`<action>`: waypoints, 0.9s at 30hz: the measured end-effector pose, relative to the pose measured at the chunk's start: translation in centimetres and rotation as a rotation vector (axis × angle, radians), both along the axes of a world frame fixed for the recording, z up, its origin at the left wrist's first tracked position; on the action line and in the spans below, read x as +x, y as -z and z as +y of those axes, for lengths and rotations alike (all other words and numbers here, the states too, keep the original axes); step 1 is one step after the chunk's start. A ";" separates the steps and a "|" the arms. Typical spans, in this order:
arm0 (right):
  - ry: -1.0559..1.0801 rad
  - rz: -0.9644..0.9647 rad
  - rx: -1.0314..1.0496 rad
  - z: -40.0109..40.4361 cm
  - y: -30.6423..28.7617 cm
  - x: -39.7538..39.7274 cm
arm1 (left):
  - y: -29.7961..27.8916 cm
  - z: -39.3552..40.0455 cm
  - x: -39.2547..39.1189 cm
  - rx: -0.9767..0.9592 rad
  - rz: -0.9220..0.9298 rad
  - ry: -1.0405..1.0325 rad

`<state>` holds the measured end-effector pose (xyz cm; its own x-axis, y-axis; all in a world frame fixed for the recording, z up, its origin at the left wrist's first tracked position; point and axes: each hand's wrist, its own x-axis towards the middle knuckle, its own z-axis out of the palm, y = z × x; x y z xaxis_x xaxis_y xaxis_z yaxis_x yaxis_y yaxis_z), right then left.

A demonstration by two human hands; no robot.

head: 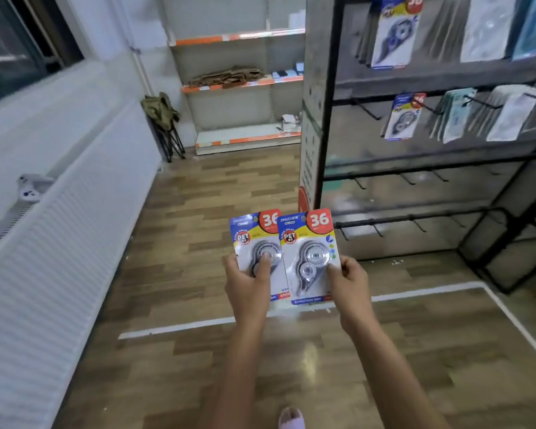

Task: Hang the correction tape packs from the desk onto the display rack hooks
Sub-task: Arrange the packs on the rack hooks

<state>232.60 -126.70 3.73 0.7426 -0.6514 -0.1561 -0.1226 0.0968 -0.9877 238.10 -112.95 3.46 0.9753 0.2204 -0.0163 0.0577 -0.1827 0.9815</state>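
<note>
I hold two correction tape packs upright in front of me, over the wooden floor. My left hand grips the left pack, thumb on its clear blister. My right hand pinches the right pack at its lower right edge; this pack overlaps the left one. Both cards are blue and yellow with a red "36". The black display rack stands at the right. One pack hangs on its top row and another pack on the second row. Bare hooks stick out beside it.
Other packaged goods hang further right on the rack; lower rows carry bare hooks. A white radiator runs along the left wall. A folding stool and an orange-edged shelf stand at the back. White tape lines mark the floor.
</note>
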 end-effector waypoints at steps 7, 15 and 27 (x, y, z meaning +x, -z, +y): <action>0.103 -0.024 -0.028 -9.0 -0.9 4.3 | -0.5 -10.3 6.3 -0.069 0.000 0.139; 0.196 -0.043 0.020 -20.0 -2.4 10.0 | -1.3 -22.5 13.9 -0.073 0.005 0.251; 0.291 0.010 -0.001 -34.5 -0.7 15.0 | -0.8 -36.8 19.5 -0.023 -0.065 0.370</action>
